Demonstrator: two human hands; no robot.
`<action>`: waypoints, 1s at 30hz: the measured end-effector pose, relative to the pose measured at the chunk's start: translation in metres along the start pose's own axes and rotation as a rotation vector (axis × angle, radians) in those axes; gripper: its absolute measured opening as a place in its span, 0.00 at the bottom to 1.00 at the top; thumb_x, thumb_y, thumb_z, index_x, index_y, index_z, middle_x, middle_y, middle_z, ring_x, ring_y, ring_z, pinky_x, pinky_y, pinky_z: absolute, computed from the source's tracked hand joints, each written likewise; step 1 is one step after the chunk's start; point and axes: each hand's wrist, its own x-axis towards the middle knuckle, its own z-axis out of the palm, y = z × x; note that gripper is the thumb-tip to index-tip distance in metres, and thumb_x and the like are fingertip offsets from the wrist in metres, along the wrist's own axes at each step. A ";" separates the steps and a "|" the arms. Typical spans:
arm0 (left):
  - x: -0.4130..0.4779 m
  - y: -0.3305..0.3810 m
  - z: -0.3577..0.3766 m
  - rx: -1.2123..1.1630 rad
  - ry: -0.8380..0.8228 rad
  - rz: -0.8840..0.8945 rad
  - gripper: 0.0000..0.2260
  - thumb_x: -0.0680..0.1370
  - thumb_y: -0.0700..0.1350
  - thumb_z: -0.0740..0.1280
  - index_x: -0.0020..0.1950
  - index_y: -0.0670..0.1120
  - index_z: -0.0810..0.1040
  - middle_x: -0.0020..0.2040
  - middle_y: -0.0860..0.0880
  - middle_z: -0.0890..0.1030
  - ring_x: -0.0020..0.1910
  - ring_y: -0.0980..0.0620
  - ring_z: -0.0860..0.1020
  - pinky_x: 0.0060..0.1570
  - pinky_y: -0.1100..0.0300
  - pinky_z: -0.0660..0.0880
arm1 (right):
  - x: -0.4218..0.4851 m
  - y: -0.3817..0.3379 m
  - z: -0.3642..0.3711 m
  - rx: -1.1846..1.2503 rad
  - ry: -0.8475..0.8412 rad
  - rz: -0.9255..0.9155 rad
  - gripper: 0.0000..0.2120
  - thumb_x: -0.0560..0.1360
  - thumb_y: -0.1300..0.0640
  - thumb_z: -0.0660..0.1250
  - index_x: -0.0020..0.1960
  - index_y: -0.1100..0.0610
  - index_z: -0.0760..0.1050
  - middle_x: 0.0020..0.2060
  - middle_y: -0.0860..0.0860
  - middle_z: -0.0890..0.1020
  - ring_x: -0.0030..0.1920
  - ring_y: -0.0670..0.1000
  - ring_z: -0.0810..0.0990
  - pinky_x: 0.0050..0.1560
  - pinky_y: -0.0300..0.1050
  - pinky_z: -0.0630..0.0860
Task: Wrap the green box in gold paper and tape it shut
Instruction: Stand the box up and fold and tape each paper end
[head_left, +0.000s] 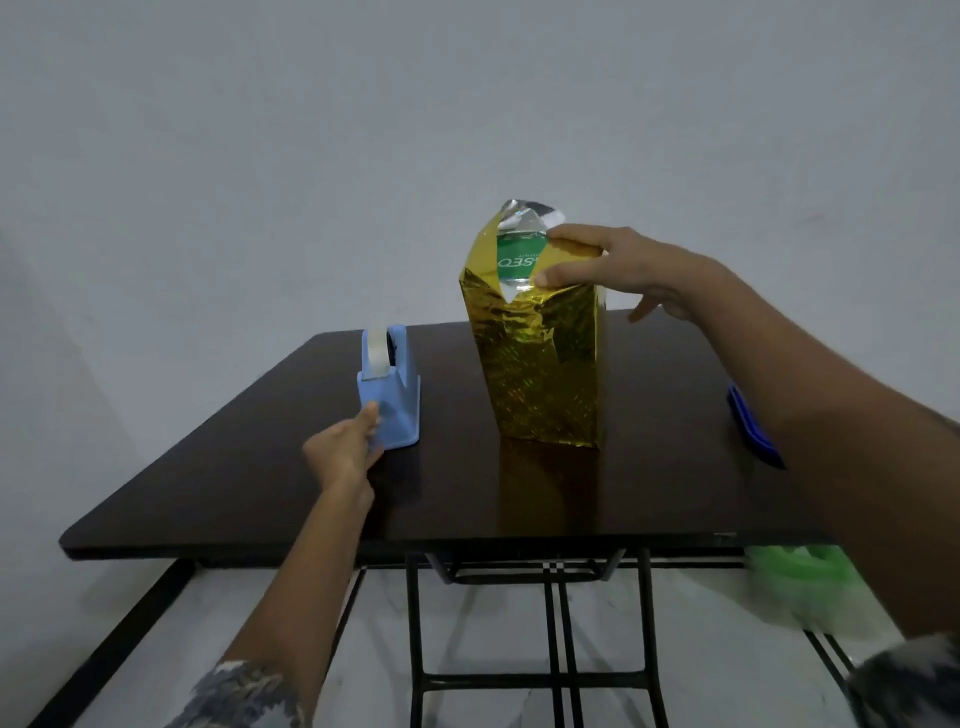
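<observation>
Shows green box standing upright mid-table, sides already sheathed in gold paper, top end unclosed with label peeking out. Catches right hand pinching the upper flap between thumb and forefinger, other fingers splayed; left hand touching blue tape dispenser, fingers straight and together. Leaves, by the look of it, top folds and taping undone.
</observation>
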 end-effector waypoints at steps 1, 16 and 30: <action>-0.008 0.005 -0.001 -0.015 -0.030 0.035 0.08 0.72 0.44 0.73 0.37 0.43 0.78 0.39 0.48 0.80 0.41 0.53 0.78 0.44 0.56 0.77 | 0.002 0.000 -0.001 0.001 0.003 -0.010 0.34 0.70 0.45 0.70 0.73 0.42 0.60 0.72 0.52 0.62 0.69 0.58 0.63 0.61 0.62 0.69; -0.113 0.151 0.087 0.008 -0.719 0.437 0.15 0.71 0.45 0.73 0.56 0.42 0.82 0.74 0.54 0.63 0.55 0.60 0.72 0.35 0.75 0.72 | 0.022 0.012 0.000 0.031 -0.031 -0.118 0.33 0.72 0.50 0.70 0.74 0.48 0.61 0.61 0.50 0.66 0.55 0.48 0.66 0.33 0.34 0.63; -0.112 0.133 0.112 0.173 -0.651 0.334 0.19 0.69 0.44 0.75 0.59 0.41 0.80 0.74 0.54 0.63 0.63 0.49 0.72 0.50 0.54 0.79 | 0.028 0.017 0.009 0.018 -0.020 -0.179 0.46 0.50 0.34 0.73 0.66 0.49 0.72 0.57 0.54 0.76 0.57 0.54 0.76 0.53 0.45 0.74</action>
